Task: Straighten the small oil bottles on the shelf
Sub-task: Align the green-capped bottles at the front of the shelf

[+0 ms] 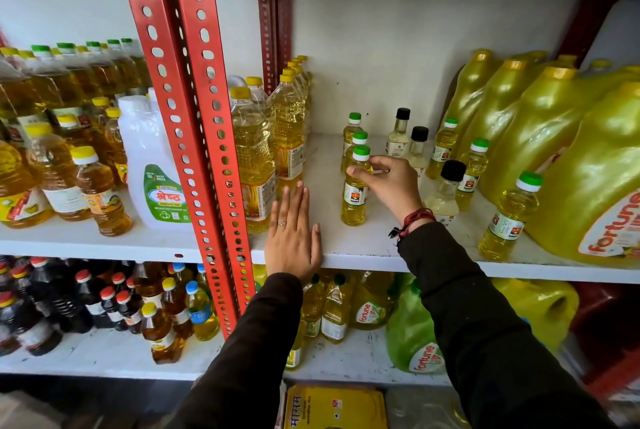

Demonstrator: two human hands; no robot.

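The right hand (388,182) pinches the shoulder of the front small oil bottle (355,191), thumb on its left side, fingers curled round the right, just under the green cap. That bottle stands upright on the white shelf (360,248), heading a short file of two more green-capped bottles (354,132) directly behind it. Right of the held bottle stand three black-capped bottles (446,189), then further green-capped bottles (476,172), one (509,217) close to the shelf's front edge, with large yellow jugs (561,137) crowding the far right. Left of the held bottle lies a bare strip of shelf, bounded by tall oil bottles (254,158) beside the red upright (204,137). The left hand (294,238) rests flat there, fingers straight and together, palm down, its heel overhanging the front edge. Bare shelf also shows in front of the held bottle, up to the edge.
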